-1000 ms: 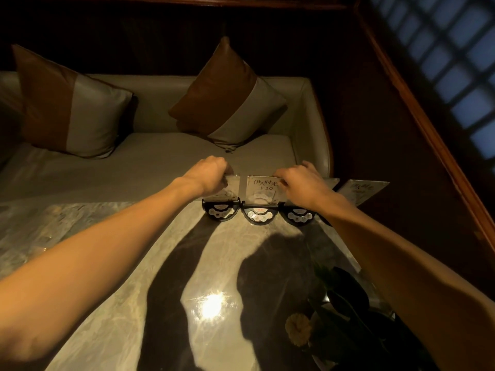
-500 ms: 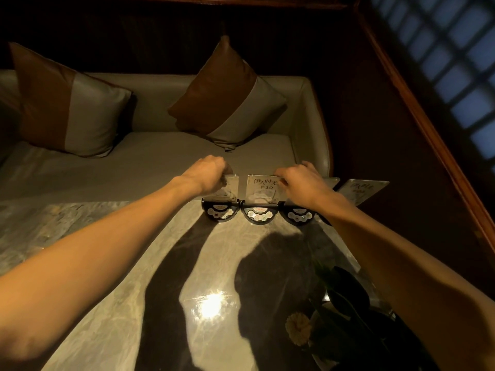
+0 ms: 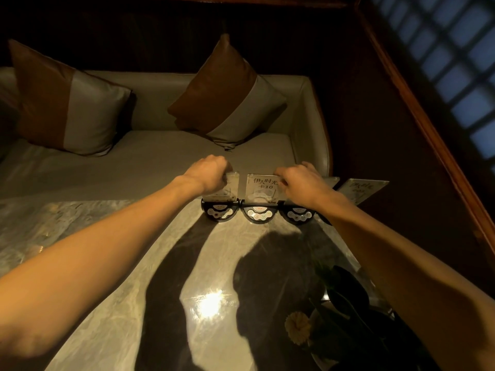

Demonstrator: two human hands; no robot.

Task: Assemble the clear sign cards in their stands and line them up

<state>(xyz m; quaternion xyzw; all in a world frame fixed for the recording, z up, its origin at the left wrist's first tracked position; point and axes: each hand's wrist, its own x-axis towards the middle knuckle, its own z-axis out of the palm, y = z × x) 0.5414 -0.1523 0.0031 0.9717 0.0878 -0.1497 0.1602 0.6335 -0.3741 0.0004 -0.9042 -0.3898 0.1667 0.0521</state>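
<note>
Your left hand [image 3: 210, 172] pinches the left card [image 3: 230, 187] standing in its stand [image 3: 220, 210]. Your right hand [image 3: 300, 183] grips the third card's top; the middle card [image 3: 261, 187] stands between them, stands touching at the counter's [image 3: 160, 263] far edge.

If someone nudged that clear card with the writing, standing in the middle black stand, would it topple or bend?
The clear sign card with handwriting looks like rigid plastic, so it probably would not bend. It stands upright in a low black half-round stand with a wide base, so it likely slides rather than tips. The glossy marble table may make sliding easy.
</note>
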